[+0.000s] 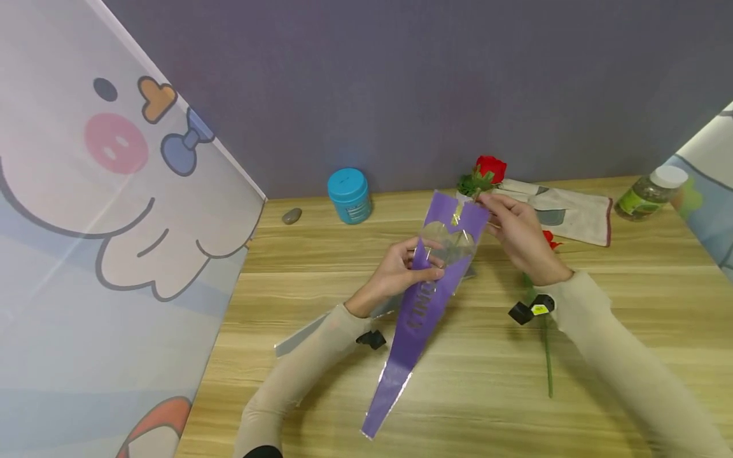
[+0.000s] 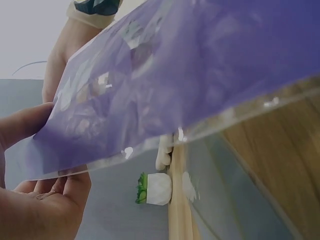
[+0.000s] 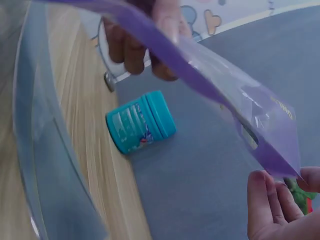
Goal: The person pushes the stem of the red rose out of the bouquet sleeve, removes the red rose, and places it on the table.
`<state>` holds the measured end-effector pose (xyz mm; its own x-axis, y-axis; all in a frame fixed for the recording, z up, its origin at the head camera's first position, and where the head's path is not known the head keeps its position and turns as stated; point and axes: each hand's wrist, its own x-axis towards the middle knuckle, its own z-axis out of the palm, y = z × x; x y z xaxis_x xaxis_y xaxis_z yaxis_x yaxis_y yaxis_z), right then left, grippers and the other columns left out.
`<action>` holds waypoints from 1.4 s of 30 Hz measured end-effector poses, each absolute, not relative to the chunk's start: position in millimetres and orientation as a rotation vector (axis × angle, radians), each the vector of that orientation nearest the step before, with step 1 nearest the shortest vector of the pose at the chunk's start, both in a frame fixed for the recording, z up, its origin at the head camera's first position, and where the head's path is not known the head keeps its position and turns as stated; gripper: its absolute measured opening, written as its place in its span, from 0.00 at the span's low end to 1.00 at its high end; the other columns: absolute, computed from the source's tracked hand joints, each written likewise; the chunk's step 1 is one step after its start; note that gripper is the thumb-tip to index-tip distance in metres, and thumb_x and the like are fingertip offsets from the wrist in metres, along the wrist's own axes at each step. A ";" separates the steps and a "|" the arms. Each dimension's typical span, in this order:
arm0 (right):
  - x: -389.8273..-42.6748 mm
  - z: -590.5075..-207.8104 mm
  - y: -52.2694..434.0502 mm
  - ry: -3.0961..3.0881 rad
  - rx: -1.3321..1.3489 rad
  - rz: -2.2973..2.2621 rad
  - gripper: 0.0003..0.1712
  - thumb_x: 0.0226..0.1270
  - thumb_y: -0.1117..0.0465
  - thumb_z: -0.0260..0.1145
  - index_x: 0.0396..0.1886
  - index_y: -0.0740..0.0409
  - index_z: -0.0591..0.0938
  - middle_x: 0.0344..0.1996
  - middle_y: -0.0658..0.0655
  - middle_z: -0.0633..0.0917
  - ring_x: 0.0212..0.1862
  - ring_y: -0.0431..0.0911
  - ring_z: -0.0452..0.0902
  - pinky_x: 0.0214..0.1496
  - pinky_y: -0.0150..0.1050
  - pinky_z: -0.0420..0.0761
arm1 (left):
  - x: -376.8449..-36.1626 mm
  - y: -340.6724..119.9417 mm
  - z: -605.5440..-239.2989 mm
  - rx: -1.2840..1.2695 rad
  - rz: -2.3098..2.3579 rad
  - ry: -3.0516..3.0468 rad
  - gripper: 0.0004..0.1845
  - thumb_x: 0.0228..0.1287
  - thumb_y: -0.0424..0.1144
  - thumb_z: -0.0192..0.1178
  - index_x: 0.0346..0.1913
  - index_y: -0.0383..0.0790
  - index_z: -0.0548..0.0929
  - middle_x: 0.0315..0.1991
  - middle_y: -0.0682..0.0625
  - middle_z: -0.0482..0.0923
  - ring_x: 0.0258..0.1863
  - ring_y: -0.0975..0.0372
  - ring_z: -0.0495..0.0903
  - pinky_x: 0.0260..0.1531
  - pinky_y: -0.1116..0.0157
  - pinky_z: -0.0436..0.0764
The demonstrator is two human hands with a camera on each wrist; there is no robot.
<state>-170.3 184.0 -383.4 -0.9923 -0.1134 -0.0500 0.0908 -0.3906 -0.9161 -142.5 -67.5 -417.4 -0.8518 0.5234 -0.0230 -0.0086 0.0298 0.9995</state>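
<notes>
A long purple cone-shaped flower sleeve with a clear heart window is held above the wooden table. My left hand pinches its left edge near the window; the sleeve fills the left wrist view above my fingers. My right hand pinches the sleeve's top right corner. A red rose lies just behind that hand. A green stem lies on the table under my right forearm.
A teal jar and a small grey stone stand near the back wall. A folded cloth and a white-capped bottle lie at the back right. Cartoon-printed panels border both sides. More clear sleeves lie under my left forearm.
</notes>
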 end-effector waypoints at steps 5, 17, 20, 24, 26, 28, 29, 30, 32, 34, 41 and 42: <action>-174.3 -385.4 180.1 1.587 -0.024 -2.555 0.10 0.75 0.60 0.67 0.50 0.54 0.90 0.42 0.46 0.93 0.46 0.36 0.86 0.45 0.26 0.84 | -141.4 -65.0 -419.9 0.532 1.889 1.885 0.23 0.64 0.25 0.70 0.61 0.34 0.80 0.47 0.33 0.88 0.35 0.64 0.88 0.37 0.65 0.87; -180.5 -393.8 179.5 1.609 0.062 -2.668 0.05 0.69 0.64 0.73 0.42 0.54 0.91 0.37 0.46 0.92 0.38 0.36 0.88 0.41 0.28 0.87 | -144.8 -68.0 -426.4 0.415 1.871 1.971 0.27 0.61 0.28 0.73 0.64 0.35 0.79 0.51 0.32 0.88 0.36 0.67 0.88 0.39 0.67 0.88; -180.9 -396.2 181.0 1.632 0.069 -2.687 0.04 0.68 0.64 0.73 0.41 0.54 0.91 0.37 0.46 0.93 0.37 0.36 0.88 0.41 0.28 0.87 | -145.6 -69.3 -427.7 0.411 1.888 1.973 0.25 0.62 0.27 0.72 0.63 0.34 0.80 0.52 0.32 0.87 0.39 0.67 0.88 0.41 0.67 0.88; -180.9 -397.0 183.5 1.641 0.074 -2.704 0.05 0.67 0.65 0.74 0.41 0.55 0.91 0.38 0.46 0.94 0.37 0.35 0.89 0.39 0.28 0.87 | -146.9 -71.6 -429.3 0.438 1.934 1.971 0.21 0.66 0.25 0.68 0.61 0.31 0.80 0.53 0.30 0.87 0.45 0.63 0.90 0.42 0.70 0.86; -180.3 -396.7 185.2 1.628 0.071 -2.709 0.06 0.67 0.67 0.73 0.43 0.57 0.90 0.40 0.46 0.94 0.38 0.36 0.90 0.39 0.28 0.87 | -147.4 -73.2 -430.0 0.433 1.955 1.986 0.19 0.68 0.25 0.66 0.60 0.30 0.80 0.53 0.30 0.86 0.46 0.62 0.90 0.42 0.71 0.86; -179.3 -396.1 186.7 1.637 0.058 -2.693 0.09 0.67 0.68 0.73 0.46 0.59 0.89 0.42 0.45 0.93 0.40 0.35 0.90 0.40 0.27 0.87 | -148.1 -74.8 -430.6 0.415 1.967 2.018 0.18 0.68 0.25 0.65 0.60 0.30 0.81 0.53 0.31 0.87 0.45 0.63 0.90 0.42 0.72 0.85; -178.8 -395.8 187.3 1.644 0.049 -2.681 0.10 0.68 0.69 0.72 0.48 0.59 0.88 0.43 0.45 0.93 0.40 0.35 0.90 0.40 0.27 0.87 | -148.4 -75.7 -430.7 0.405 1.971 2.037 0.18 0.68 0.25 0.65 0.60 0.30 0.81 0.53 0.31 0.87 0.44 0.64 0.89 0.42 0.73 0.84; -178.3 -395.7 187.9 1.645 0.041 -2.674 0.11 0.68 0.69 0.72 0.49 0.61 0.86 0.43 0.45 0.93 0.41 0.36 0.90 0.41 0.28 0.87 | -149.0 -76.5 -431.1 0.394 1.982 2.046 0.18 0.68 0.24 0.65 0.59 0.29 0.81 0.53 0.31 0.86 0.43 0.65 0.89 0.41 0.73 0.84; -177.5 -395.5 188.5 1.667 0.023 -2.654 0.13 0.68 0.71 0.71 0.51 0.62 0.84 0.44 0.44 0.92 0.41 0.36 0.90 0.41 0.28 0.87 | -150.1 -78.0 -431.4 0.382 1.998 2.065 0.19 0.67 0.23 0.65 0.59 0.28 0.81 0.53 0.30 0.85 0.41 0.67 0.88 0.42 0.73 0.84; -176.4 -395.4 188.9 1.698 0.028 -2.641 0.15 0.69 0.71 0.71 0.53 0.62 0.82 0.42 0.45 0.91 0.40 0.36 0.90 0.40 0.28 0.87 | -151.0 -79.5 -431.4 0.384 2.003 2.074 0.20 0.66 0.22 0.64 0.60 0.27 0.80 0.54 0.29 0.85 0.40 0.68 0.87 0.41 0.73 0.84; -176.4 -394.3 193.8 1.753 0.117 -2.725 0.22 0.68 0.69 0.72 0.61 0.63 0.79 0.37 0.48 0.92 0.37 0.38 0.90 0.42 0.30 0.88 | -153.1 -85.9 -431.4 0.354 1.958 2.120 0.20 0.67 0.21 0.62 0.62 0.29 0.80 0.55 0.31 0.84 0.43 0.61 0.88 0.45 0.68 0.86; -177.1 -393.7 194.4 1.745 0.119 -2.757 0.22 0.68 0.69 0.72 0.60 0.63 0.80 0.37 0.49 0.92 0.36 0.39 0.90 0.42 0.30 0.89 | -153.7 -87.1 -431.4 0.351 1.945 2.134 0.20 0.67 0.22 0.62 0.62 0.30 0.80 0.55 0.31 0.84 0.44 0.61 0.88 0.45 0.68 0.86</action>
